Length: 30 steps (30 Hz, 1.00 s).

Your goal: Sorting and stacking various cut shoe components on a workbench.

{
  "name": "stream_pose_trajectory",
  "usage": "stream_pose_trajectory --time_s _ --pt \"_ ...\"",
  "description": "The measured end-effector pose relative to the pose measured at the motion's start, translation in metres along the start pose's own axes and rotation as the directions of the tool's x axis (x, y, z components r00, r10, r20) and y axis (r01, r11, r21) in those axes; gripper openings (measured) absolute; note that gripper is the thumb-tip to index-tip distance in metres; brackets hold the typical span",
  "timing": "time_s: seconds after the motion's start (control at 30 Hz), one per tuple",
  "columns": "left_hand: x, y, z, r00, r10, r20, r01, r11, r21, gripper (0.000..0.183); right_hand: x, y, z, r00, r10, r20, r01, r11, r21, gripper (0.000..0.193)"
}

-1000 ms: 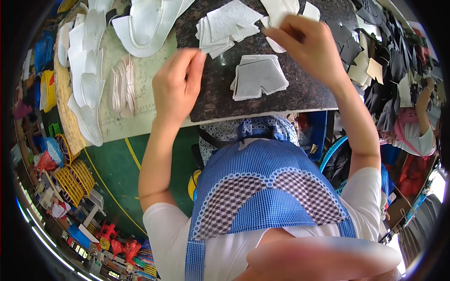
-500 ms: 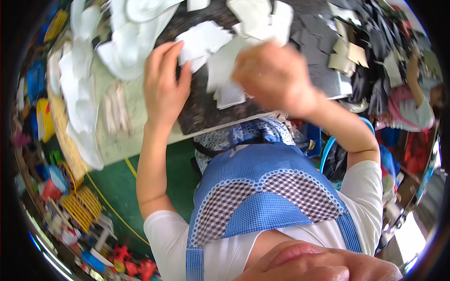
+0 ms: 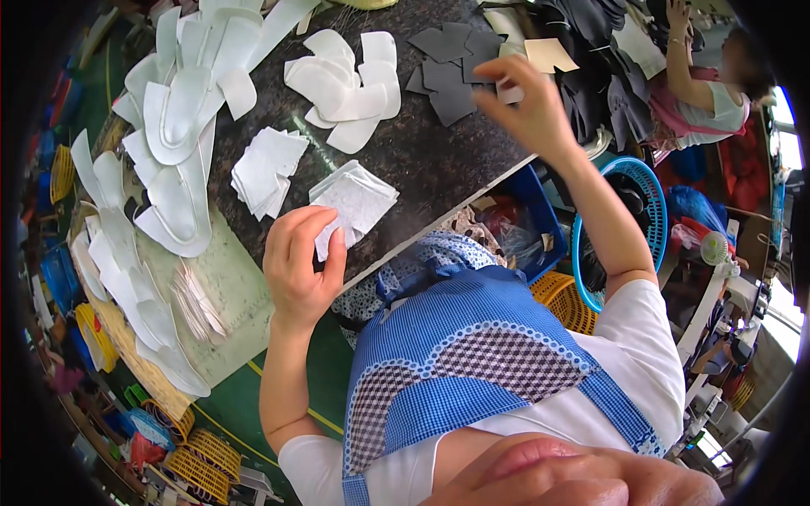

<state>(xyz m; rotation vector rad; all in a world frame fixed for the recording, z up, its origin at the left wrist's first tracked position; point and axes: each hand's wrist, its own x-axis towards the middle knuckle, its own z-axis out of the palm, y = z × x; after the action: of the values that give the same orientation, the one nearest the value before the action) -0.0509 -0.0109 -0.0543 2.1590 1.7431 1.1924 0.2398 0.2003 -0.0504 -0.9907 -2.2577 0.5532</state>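
Note:
My left hand [image 3: 299, 261] is at the near edge of a stack of white squarish fabric pieces [image 3: 363, 202], its fingers bent and the thumb apart, with nothing seen in its grasp. Whether the fingertips touch the stack I cannot tell. My right hand [image 3: 531, 110] is raised at the right, over the table edge beside dark grey cut pieces [image 3: 451, 72]. Its thumb and fingers are spread, and a pale piece [image 3: 509, 91] shows through the gap. Left of the squarish stack lies another pile of white cut pieces [image 3: 268, 169].
White rounded pieces [image 3: 346, 88] lie farther back on the dark tabletop [image 3: 430, 160]. Long white curved pieces [image 3: 177, 126] cover the left side. Black pieces [image 3: 582, 101] and a beige piece [image 3: 550, 56] are at the right. A blue basket [image 3: 658, 207] stands below; another person [image 3: 696, 97] is beyond.
The view has shifted, bringing more of the tabletop in. My right hand has moved from above the white stack to the right, beside the dark grey pieces. My left hand is now nearer the squarish stack.

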Motion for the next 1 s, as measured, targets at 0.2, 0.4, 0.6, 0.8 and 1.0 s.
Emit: stream_pose_trajectory --time_s 0.2,0.4,0.6,0.8,1.0 --pt "0.085 0.014 0.055 0.941 0.216 0.261 -0.188 0.974 -0.131 0.03 0.084 0.015 0.0 0.826 -0.563 -0.039 0.508 0.772 -0.382 0.015" --pt "0.123 0.011 0.141 0.894 0.308 0.326 -0.337 0.941 0.035 0.052 0.114 0.062 0.02 0.942 -0.001 0.335 0.128 0.925 -0.358 0.069" --pt "0.135 0.012 0.155 0.864 0.258 0.432 -0.363 0.915 0.179 0.064 0.114 0.066 0.005 0.911 -0.095 0.402 0.232 0.923 -0.307 0.03" --pt "0.138 0.012 0.154 0.858 0.248 0.45 -0.373 0.903 0.212 0.068 0.112 0.068 0.003 0.94 -0.026 0.341 0.114 0.964 -0.239 0.019" --pt "0.143 0.019 0.151 0.847 0.227 0.48 -0.36 0.91 0.207 0.075 0.128 0.109 -0.014 0.97 0.089 -0.227 -0.071 0.994 0.088 0.016"
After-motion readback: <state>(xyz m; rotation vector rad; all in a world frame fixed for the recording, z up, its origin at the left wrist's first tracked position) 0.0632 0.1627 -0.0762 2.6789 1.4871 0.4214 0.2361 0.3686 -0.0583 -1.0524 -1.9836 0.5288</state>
